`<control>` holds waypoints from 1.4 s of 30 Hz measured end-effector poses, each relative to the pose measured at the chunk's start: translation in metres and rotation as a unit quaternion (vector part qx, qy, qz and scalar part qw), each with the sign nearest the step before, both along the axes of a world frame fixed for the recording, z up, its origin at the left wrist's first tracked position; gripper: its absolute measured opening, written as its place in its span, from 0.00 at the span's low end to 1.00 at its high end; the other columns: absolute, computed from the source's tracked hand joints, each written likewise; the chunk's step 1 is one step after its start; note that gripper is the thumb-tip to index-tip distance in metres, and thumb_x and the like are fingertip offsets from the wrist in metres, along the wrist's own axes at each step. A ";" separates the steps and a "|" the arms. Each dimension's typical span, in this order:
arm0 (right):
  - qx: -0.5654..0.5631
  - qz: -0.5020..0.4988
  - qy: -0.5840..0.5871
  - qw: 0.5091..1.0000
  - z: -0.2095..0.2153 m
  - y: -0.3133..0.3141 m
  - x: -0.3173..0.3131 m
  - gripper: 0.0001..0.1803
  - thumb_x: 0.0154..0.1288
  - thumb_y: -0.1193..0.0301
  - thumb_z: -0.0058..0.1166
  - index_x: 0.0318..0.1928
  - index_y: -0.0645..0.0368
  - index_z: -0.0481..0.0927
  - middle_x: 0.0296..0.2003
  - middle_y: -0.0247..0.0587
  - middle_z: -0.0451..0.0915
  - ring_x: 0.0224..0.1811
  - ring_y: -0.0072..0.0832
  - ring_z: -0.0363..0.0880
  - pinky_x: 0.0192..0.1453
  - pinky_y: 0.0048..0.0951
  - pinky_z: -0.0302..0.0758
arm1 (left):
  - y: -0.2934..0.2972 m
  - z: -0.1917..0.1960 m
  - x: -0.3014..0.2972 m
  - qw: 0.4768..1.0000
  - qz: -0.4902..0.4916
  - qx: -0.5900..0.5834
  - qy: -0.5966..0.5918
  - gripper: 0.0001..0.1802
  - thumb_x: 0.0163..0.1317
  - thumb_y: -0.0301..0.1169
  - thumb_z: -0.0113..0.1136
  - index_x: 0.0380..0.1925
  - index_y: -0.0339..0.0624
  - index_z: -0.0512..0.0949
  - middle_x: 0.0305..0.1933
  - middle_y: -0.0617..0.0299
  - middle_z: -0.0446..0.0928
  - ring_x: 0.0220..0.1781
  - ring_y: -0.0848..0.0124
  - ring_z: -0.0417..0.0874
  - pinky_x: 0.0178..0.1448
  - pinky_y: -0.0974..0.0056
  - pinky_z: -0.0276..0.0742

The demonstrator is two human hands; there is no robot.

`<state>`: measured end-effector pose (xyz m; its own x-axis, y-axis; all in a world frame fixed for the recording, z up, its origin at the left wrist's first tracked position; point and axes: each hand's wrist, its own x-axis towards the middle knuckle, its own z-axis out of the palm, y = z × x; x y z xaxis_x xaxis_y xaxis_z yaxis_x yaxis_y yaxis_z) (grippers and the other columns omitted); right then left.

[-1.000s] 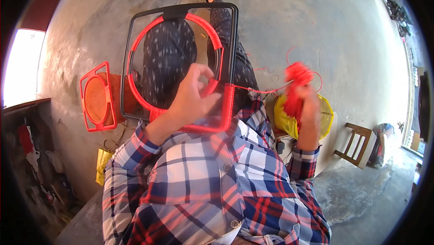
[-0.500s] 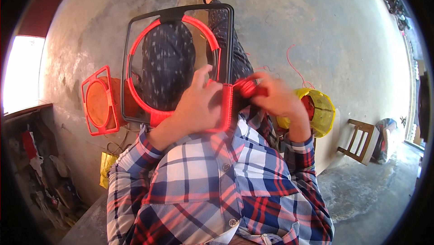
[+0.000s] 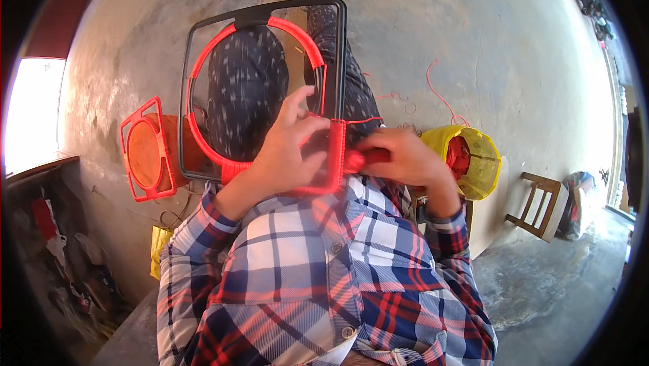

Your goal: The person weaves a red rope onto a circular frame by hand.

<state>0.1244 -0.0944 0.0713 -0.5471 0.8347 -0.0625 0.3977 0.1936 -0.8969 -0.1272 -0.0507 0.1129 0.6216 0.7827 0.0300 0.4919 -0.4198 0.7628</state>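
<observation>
A black rectangular frame (image 3: 343, 62) with a round inner ring lies across my lap, partly wound with red cord. The wound right bar near its lower corner (image 3: 337, 156) is solid red. My left hand (image 3: 284, 150) reaches over the frame's lower part, fingers apart, its fingertips by the wound bar. Just right of that bar, my right hand (image 3: 402, 156) is closed around a bundle of red cord (image 3: 354, 161), blurred and partly hidden by the fingers. A taut strand of red cord (image 3: 364, 121) runs rightward from the top of the winding.
A similar red-wound frame (image 3: 128, 156) leans against an orange round object (image 3: 186, 143) at left. On the right stands a yellow container (image 3: 488, 163) with red material inside. Beyond it are a wooden stool (image 3: 541, 207) and a bag (image 3: 578, 204). Loose red cord (image 3: 439, 92) lies on the concrete floor.
My right hand has moved slightly down and left with the cord bundle, closer to the wound bar. The frame has shifted slightly up and left in view; my left hand stays beside the bar.
</observation>
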 end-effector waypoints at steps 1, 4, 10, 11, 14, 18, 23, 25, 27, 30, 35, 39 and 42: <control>0.001 0.001 0.002 1.000 0.000 0.005 -0.016 0.25 0.52 0.69 0.65 0.52 0.63 0.76 0.37 0.44 0.81 0.40 0.35 0.81 0.47 0.32 0.75 | -0.002 0.002 0.000 1.000 0.001 0.001 0.002 0.23 0.43 0.21 0.68 0.44 0.36 0.78 0.69 0.44 0.56 0.48 0.58 0.76 0.55 0.59 0.74; -0.093 -0.102 0.125 0.982 -0.010 0.013 -0.034 0.34 0.54 0.68 0.65 0.61 0.60 0.69 0.36 0.42 0.81 0.41 0.34 0.81 0.48 0.31 0.76 | -0.008 0.010 0.010 0.989 -0.008 0.046 0.142 0.24 0.42 0.25 0.64 0.45 0.34 0.78 0.71 0.41 0.53 0.58 0.47 0.73 0.58 0.54 0.75; -0.177 -0.188 0.395 0.881 -0.013 0.024 -0.028 0.37 0.58 0.75 0.63 0.66 0.63 0.61 0.39 0.36 0.78 0.42 0.26 0.79 0.50 0.28 0.76 | -0.005 -0.005 -0.002 0.994 -0.004 0.095 0.051 0.18 0.39 0.24 0.61 0.35 0.35 0.75 0.68 0.38 0.58 0.57 0.47 0.75 0.56 0.56 0.75; -0.207 -0.255 0.421 0.846 -0.016 0.027 -0.019 0.36 0.57 0.77 0.63 0.66 0.62 0.62 0.39 0.36 0.77 0.42 0.24 0.78 0.50 0.27 0.76 | -0.001 -0.009 -0.008 0.994 -0.005 0.096 0.050 0.18 0.39 0.24 0.61 0.35 0.35 0.75 0.68 0.38 0.58 0.57 0.47 0.75 0.56 0.56 0.75; -0.188 -0.281 0.428 0.838 -0.010 0.025 -0.022 0.33 0.58 0.76 0.62 0.64 0.60 0.66 0.39 0.33 0.77 0.42 0.22 0.77 0.47 0.23 0.73 | 0.010 -0.017 -0.014 0.979 0.046 -0.043 -0.196 0.14 0.39 0.18 0.58 0.31 0.35 0.74 0.62 0.47 0.65 0.53 0.60 0.76 0.57 0.61 0.71; 0.120 -0.185 0.091 0.971 0.021 0.025 -0.055 0.22 0.55 0.70 0.66 0.50 0.58 0.78 0.38 0.31 0.77 0.42 0.22 0.77 0.45 0.25 0.74 | 0.011 -0.007 -0.011 0.991 0.018 -0.039 -0.130 0.17 0.45 0.24 0.60 0.38 0.36 0.73 0.61 0.48 0.65 0.58 0.61 0.72 0.63 0.60 0.66; 0.276 -0.163 0.084 0.944 0.021 0.034 -0.066 0.12 0.57 0.70 0.63 0.42 0.58 0.80 0.38 0.34 0.79 0.42 0.22 0.77 0.45 0.27 0.73 | 0.006 -0.015 -0.010 0.929 0.081 -0.193 -0.304 0.24 0.53 0.32 0.57 0.51 0.33 0.69 0.62 0.53 0.62 0.59 0.66 0.68 0.64 0.60 0.63; -0.036 -0.307 0.426 0.850 0.019 0.036 -0.058 0.10 0.59 0.71 0.60 0.40 0.59 0.80 0.33 0.37 0.80 0.39 0.23 0.79 0.43 0.27 0.74 | 0.005 -0.015 -0.010 0.918 0.095 -0.216 -0.320 0.28 0.53 0.33 0.58 0.54 0.34 0.67 0.62 0.54 0.61 0.56 0.66 0.69 0.62 0.61 0.65; -0.041 -0.364 0.470 0.803 0.032 0.036 -0.039 0.10 0.59 0.70 0.60 0.40 0.60 0.79 0.30 0.38 0.79 0.36 0.23 0.79 0.40 0.27 0.74 | 0.006 -0.017 -0.010 0.913 0.098 -0.234 -0.319 0.27 0.54 0.32 0.58 0.54 0.34 0.67 0.61 0.55 0.61 0.56 0.67 0.69 0.61 0.62 0.65; -0.020 -0.319 0.331 0.888 0.032 0.027 -0.013 0.12 0.60 0.68 0.58 0.41 0.61 0.79 0.26 0.40 0.79 0.32 0.24 0.80 0.38 0.29 0.75 | 0.007 -0.015 -0.010 0.918 0.096 -0.252 -0.289 0.24 0.56 0.30 0.57 0.53 0.34 0.68 0.61 0.56 0.62 0.55 0.69 0.69 0.59 0.64 0.67; -0.140 -0.022 -0.130 0.981 0.010 0.016 0.022 0.17 0.55 0.67 0.58 0.44 0.61 0.78 0.35 0.42 0.83 0.34 0.31 0.81 0.42 0.32 0.76 | 0.008 -0.022 -0.012 0.924 0.109 -0.259 -0.259 0.25 0.56 0.35 0.54 0.53 0.34 0.68 0.56 0.59 0.67 0.53 0.72 0.68 0.60 0.66 0.64; -0.221 -0.303 0.500 0.781 -0.027 0.002 0.092 0.24 0.60 0.69 0.55 0.57 0.61 0.71 0.43 0.46 0.81 0.45 0.42 0.79 0.50 0.48 0.75 | 0.007 -0.011 -0.008 0.901 0.117 -0.328 -0.258 0.26 0.57 0.34 0.54 0.54 0.34 0.66 0.53 0.59 0.69 0.53 0.73 0.68 0.61 0.67 0.64; -0.060 -0.398 0.689 0.602 -0.054 0.006 0.147 0.21 0.70 0.56 0.39 0.56 0.52 0.73 0.46 0.44 0.80 0.47 0.48 0.78 0.56 0.72 0.65 | 0.009 -0.011 -0.006 0.903 0.119 -0.320 -0.261 0.25 0.59 0.31 0.52 0.56 0.33 0.65 0.52 0.57 0.70 0.52 0.73 0.70 0.61 0.68 0.64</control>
<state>0.2715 -0.0886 0.0178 0.4225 0.9015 -0.0941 -0.8172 0.3339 -0.4698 -0.1329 -0.0418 0.1021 0.4655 0.8530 -0.2361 0.0142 0.2595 0.9656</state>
